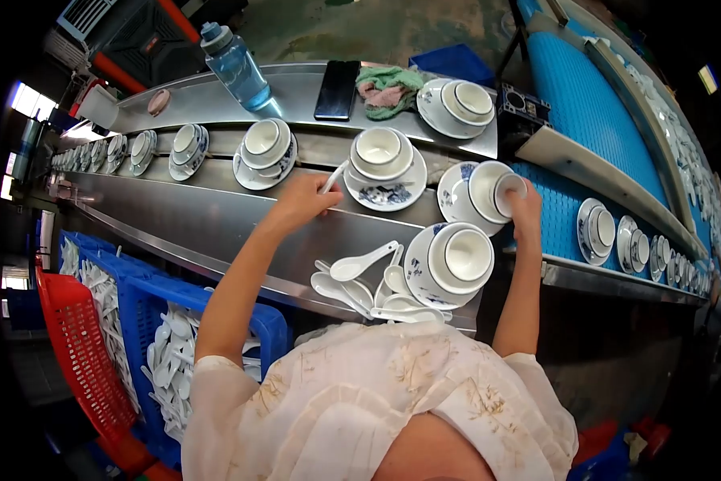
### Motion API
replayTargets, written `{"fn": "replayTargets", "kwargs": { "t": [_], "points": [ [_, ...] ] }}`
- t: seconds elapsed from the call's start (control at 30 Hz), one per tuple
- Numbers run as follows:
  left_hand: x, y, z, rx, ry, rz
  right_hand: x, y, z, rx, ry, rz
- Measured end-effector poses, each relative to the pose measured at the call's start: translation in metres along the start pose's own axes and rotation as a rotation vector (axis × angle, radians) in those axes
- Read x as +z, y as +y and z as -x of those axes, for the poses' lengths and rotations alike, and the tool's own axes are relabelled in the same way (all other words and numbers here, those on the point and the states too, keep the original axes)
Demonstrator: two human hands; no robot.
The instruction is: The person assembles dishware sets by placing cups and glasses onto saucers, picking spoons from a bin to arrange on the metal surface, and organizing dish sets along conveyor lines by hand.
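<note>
My left hand [302, 204] is closed round a white soup spoon [334, 177], whose tip points up toward a blue-patterned plate [383, 196] with a bowl and cup stacked on it. On the right, my right hand [525, 212] grips a small white cup [508, 192], tilted at the edge of a bowl [484, 189] on another patterned plate [455, 192]. Nearer my body, a stack with a large bowl [456, 276] stands beside a loose pile of white soup spoons [363, 263].
More tableware sets [265, 152] line the metal counter [192, 210] to the left. Behind are a water bottle [238, 70], a black phone [338, 90] and a cloth [388, 90]. A blue conveyor [573, 96] runs at right. A blue crate [136, 317] holds spoons at lower left.
</note>
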State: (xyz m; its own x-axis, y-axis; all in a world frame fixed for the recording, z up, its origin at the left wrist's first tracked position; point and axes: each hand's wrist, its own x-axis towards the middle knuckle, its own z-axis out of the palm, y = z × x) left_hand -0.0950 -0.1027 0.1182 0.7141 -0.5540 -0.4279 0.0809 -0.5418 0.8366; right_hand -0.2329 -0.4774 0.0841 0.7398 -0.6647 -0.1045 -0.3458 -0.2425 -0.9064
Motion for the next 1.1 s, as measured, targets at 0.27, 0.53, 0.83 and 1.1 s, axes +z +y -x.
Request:
{"fn": "replayTargets", "kwargs": {
  "t": [0.27, 0.53, 0.83, 1.1],
  "points": [
    [0.059, 0.007, 0.036, 0.208, -0.28, -0.775, 0.008, -0.019, 0.013, -0.125, -0.427, 0.088],
    [0.037, -0.01, 0.043, 0.283, -0.042, -0.858, -0.145, -0.013, -0.023, -0.55, 0.435, 0.888],
    [0.013, -0.03, 0.034, 0.112, 0.126, -0.605, -0.196, 0.012, -0.038, -0.001, -0.05, 0.864],
    [0.005, -0.042, 0.028, 0.056, 0.135, -0.273, -0.149, 0.002, -0.016, 0.008, -0.106, 0.335]
  ]
}}
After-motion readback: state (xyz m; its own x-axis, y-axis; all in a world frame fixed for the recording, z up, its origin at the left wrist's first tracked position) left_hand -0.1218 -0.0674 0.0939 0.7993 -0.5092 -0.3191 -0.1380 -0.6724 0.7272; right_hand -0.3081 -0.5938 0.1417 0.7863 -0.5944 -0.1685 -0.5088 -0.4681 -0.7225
